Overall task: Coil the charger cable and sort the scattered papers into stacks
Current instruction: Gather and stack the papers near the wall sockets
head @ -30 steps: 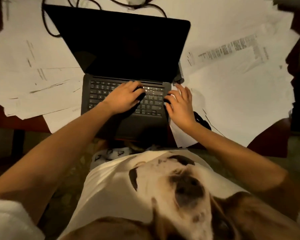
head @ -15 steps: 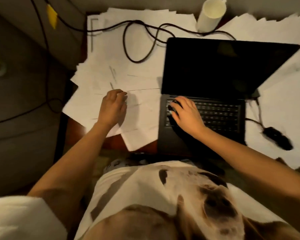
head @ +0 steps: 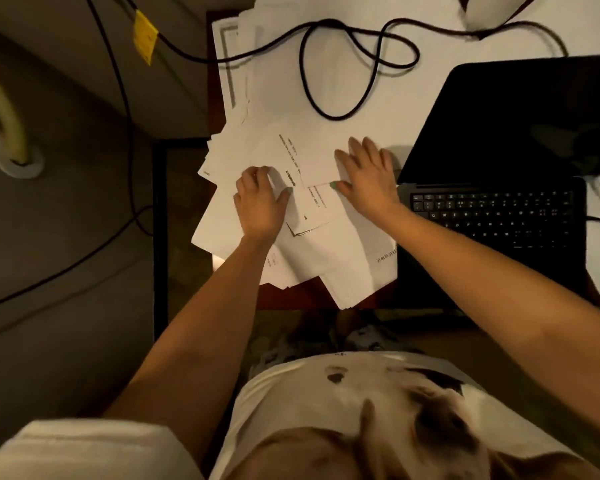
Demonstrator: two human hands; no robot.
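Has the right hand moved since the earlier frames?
Yes: the right hand moved left, off the laptop and onto the papers beside it.

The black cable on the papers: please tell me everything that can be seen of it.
The cable is thin, black and round, and it looks rubber-coated. It lies loose and uncoiled on the white papers, at the far side, left of the laptop. It makes one long loop toward the person and a smaller crossing loop beside it. One end runs off to the left; the other runs right and goes behind the laptop lid. The left hand and the right hand rest on nearer papers and do not touch it.
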